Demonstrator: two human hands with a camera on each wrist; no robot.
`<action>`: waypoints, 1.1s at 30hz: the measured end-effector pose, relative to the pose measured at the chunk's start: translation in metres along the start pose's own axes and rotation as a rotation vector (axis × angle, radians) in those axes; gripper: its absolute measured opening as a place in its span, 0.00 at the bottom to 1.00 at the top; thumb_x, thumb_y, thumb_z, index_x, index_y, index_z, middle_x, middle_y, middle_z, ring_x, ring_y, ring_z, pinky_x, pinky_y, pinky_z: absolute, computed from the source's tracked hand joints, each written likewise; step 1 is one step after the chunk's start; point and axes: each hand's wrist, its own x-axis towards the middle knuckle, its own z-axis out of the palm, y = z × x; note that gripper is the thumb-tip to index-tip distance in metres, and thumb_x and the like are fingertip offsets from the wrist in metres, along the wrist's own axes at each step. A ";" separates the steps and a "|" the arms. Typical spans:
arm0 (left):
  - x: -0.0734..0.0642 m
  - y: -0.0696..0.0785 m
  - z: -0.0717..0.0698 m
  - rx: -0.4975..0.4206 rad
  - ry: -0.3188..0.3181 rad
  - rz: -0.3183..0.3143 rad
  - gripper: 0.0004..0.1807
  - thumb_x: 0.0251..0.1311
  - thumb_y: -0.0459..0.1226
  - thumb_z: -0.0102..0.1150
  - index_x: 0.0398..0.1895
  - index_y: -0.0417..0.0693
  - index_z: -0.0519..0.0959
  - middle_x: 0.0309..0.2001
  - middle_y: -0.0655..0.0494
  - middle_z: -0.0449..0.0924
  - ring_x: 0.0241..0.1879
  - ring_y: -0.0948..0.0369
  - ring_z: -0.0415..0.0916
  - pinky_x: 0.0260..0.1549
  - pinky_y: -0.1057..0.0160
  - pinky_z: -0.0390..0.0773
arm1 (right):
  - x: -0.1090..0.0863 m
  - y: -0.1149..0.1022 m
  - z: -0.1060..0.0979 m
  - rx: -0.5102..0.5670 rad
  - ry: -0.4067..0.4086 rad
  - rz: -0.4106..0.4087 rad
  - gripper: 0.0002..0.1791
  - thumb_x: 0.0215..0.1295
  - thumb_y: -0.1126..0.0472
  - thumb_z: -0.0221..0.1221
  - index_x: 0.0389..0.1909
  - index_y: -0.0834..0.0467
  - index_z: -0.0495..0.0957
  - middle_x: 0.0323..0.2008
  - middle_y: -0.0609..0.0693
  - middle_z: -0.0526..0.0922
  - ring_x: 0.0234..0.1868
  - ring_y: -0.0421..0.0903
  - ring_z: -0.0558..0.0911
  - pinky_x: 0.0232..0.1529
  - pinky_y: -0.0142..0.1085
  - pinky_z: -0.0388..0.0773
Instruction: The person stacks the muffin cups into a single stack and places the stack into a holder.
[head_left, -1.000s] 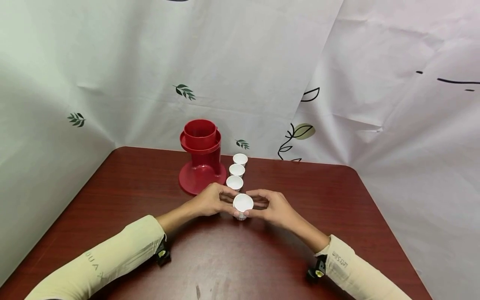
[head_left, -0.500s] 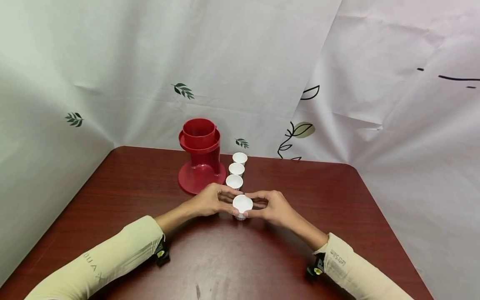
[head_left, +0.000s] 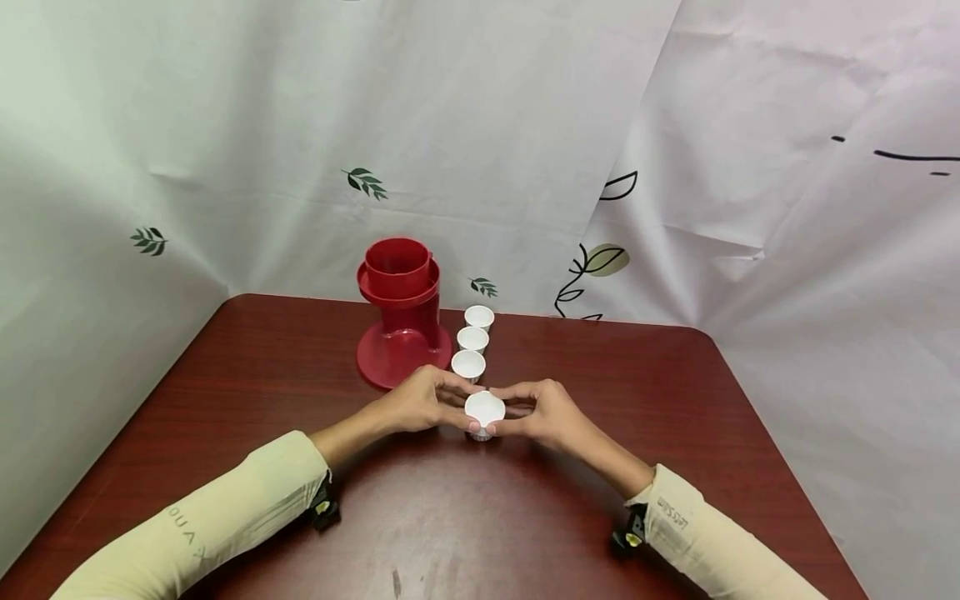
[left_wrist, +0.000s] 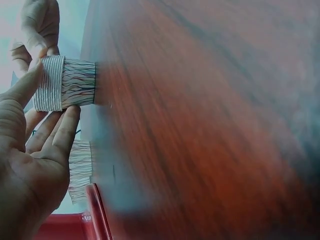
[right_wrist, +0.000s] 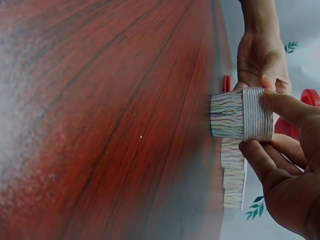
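Observation:
In the head view, a nested stack of small white paper cups (head_left: 484, 407) stands upright near the table's middle. Several rims are packed together in the left wrist view, above the bottom cup's wavy-lined wall (left_wrist: 79, 82). My left hand (head_left: 420, 401) grips the stack from the left, thumb in front and fingers behind. From the right, my right hand (head_left: 553, 414) holds it the same way, thumb and fingers around the rims (right_wrist: 257, 114). The thumb tips lie close together at the front. Whether the stack's base touches the table is hard to tell.
Three white paper cups run in a line behind the stack: a near one (head_left: 468, 364), a middle one (head_left: 473, 339) and a far one (head_left: 479, 317). Left of them stands a red plastic holder (head_left: 401, 333) with a round base. White patterned cloth (head_left: 525, 167) hangs behind the table (head_left: 465, 517).
Both hands keep hold of the cup stack. Their index fingertips have drawn closer together behind the rim. The line of cups and the red holder stay put.

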 end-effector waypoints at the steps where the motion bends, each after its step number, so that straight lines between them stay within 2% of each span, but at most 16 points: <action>1: 0.000 0.000 0.000 -0.002 -0.001 -0.004 0.26 0.60 0.34 0.86 0.62 0.40 0.91 0.53 0.47 0.96 0.54 0.55 0.95 0.55 0.69 0.90 | 0.000 0.000 0.000 0.004 -0.003 -0.003 0.27 0.60 0.63 0.84 0.60 0.64 0.91 0.60 0.60 0.93 0.59 0.56 0.94 0.57 0.37 0.92; 13: -0.003 0.002 -0.001 0.005 -0.006 -0.025 0.27 0.60 0.35 0.86 0.63 0.41 0.91 0.53 0.49 0.96 0.55 0.55 0.95 0.55 0.67 0.91 | 0.003 0.001 0.002 -0.013 -0.013 -0.018 0.28 0.60 0.63 0.84 0.61 0.63 0.91 0.59 0.60 0.94 0.58 0.55 0.95 0.56 0.37 0.92; 21: -0.005 0.000 -0.003 -0.027 0.009 -0.020 0.26 0.60 0.32 0.86 0.62 0.37 0.89 0.53 0.45 0.95 0.54 0.53 0.95 0.56 0.61 0.93 | 0.008 0.002 0.001 -0.083 -0.046 -0.090 0.29 0.63 0.59 0.83 0.65 0.60 0.90 0.56 0.57 0.95 0.56 0.50 0.95 0.56 0.41 0.93; 26: -0.007 -0.001 -0.007 -0.024 0.021 -0.025 0.27 0.60 0.31 0.85 0.62 0.35 0.89 0.54 0.43 0.95 0.54 0.52 0.95 0.56 0.61 0.93 | 0.017 0.003 -0.002 -0.035 -0.077 -0.074 0.28 0.67 0.58 0.81 0.66 0.61 0.88 0.58 0.58 0.94 0.59 0.52 0.95 0.59 0.37 0.92; 30: -0.011 -0.001 -0.011 -0.031 0.025 -0.024 0.27 0.61 0.32 0.85 0.63 0.34 0.88 0.54 0.41 0.95 0.54 0.50 0.95 0.56 0.60 0.93 | 0.025 0.002 -0.007 -0.032 -0.023 -0.035 0.27 0.70 0.56 0.78 0.66 0.63 0.88 0.58 0.59 0.94 0.59 0.53 0.95 0.58 0.35 0.92; 33: -0.014 -0.002 -0.015 -0.041 0.034 -0.019 0.27 0.61 0.31 0.85 0.63 0.34 0.88 0.55 0.40 0.94 0.54 0.49 0.95 0.55 0.60 0.93 | 0.031 0.001 -0.009 -0.085 0.036 -0.017 0.29 0.69 0.54 0.78 0.66 0.63 0.87 0.57 0.59 0.95 0.57 0.54 0.95 0.59 0.41 0.93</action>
